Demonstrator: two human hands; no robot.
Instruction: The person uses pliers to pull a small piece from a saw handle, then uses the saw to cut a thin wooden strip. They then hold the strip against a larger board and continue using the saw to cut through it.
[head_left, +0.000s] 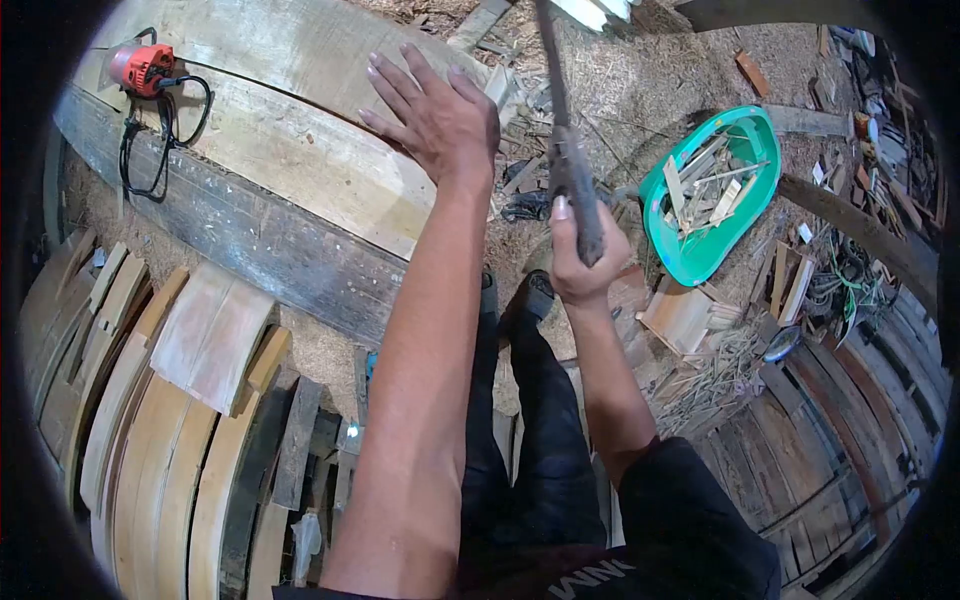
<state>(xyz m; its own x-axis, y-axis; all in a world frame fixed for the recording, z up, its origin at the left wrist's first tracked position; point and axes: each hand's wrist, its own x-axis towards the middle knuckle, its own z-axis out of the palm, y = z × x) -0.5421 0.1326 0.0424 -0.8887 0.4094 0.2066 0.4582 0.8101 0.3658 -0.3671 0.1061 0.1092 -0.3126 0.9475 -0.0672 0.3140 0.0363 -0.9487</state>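
My left hand (435,120) lies flat with its fingers spread on a wide pale plank (300,60), near the plank's right end. In my right hand (590,250) is the handle of a saw (572,165), its fingers wrapped round it and the thumb along the side. The saw's narrow dark blade points up and away, just right of the plank's end and apart from it. A second pale board (300,150) and a weathered grey beam (240,235) lie alongside the wide plank on its near side.
A red power tool (148,70) with a black cord rests on the boards at upper left. A green tub (706,262) of wood scraps stands at right. Stacked boards (160,420) fill the lower left. Wood shavings and offcuts cover the ground.
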